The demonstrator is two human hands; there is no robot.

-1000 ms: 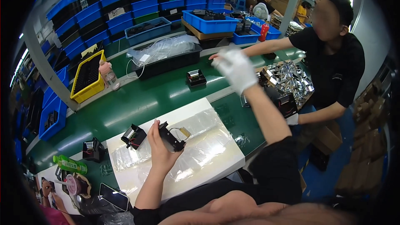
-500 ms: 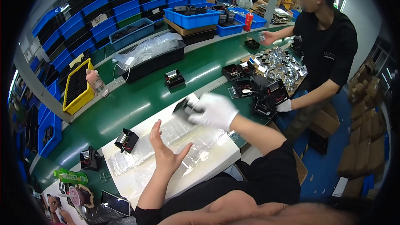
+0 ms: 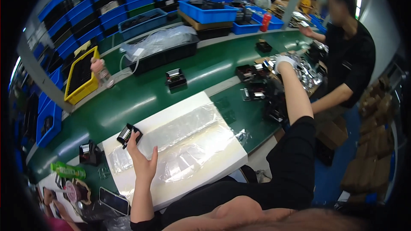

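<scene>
My bare left hand [image 3: 143, 160] hovers over a white foam board [image 3: 231, 143] covered with clear plastic film. Its fingers are spread and hold nothing. Just beyond its fingertips a small black housing [image 3: 125, 134] with a shiny insert sits at the board's left end. My right hand [image 3: 284, 63], in a white glove, is stretched far to the right, at the pile of shiny silver parts [image 3: 314, 79]. Its fingers are blurred and partly hidden, so what they hold does not show. Several black housings [image 3: 256, 90] lie beside that pile.
Another black housing [image 3: 175, 78] stands on the green table [image 3: 141, 102]. A co-worker [image 3: 349, 55] in black stands at the right. Far side: blue bins [image 3: 207, 12], a yellow crate [image 3: 70, 96], a pink-capped bottle [image 3: 102, 75]. Near left: a phone [image 3: 114, 201], a green bottle [image 3: 68, 170].
My right hand has left the board and swung right to the silver pile. The black housing it held over the board is gone from there. My left hand has shifted slightly left.
</scene>
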